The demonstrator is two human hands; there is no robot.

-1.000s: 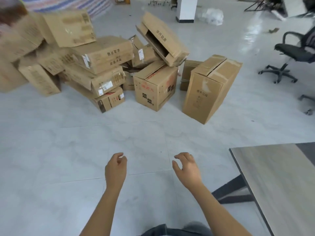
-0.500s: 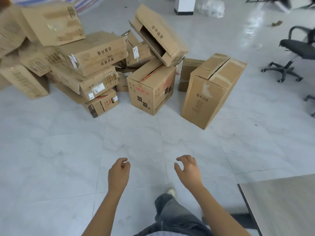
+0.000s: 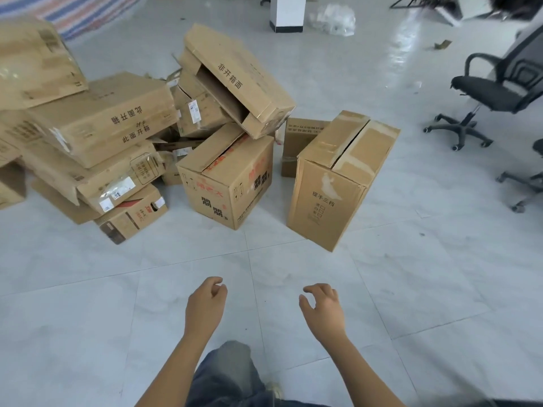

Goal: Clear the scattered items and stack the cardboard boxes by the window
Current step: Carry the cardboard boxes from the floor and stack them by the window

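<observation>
Cardboard boxes (image 3: 147,136) lie heaped across the upper left and centre; the tall taped box (image 3: 332,183) stands centre-right. My left hand (image 3: 205,306) and right hand (image 3: 323,309) hang loose and empty, lower centre. Probably stiff and light: grip opposite sides.

Bare tiled floor (image 3: 293,274) lies open from six o'clock forward. At one o'clock the tall box (image 3: 326,207) stands alone, a narrow floor gap separating it from the square box (image 3: 217,195) at twelve; a small box (image 3: 296,136) closes that gap behind. The leaning pile (image 3: 97,124) blocks ten o'clock, an office chair (image 3: 487,94) two.
</observation>
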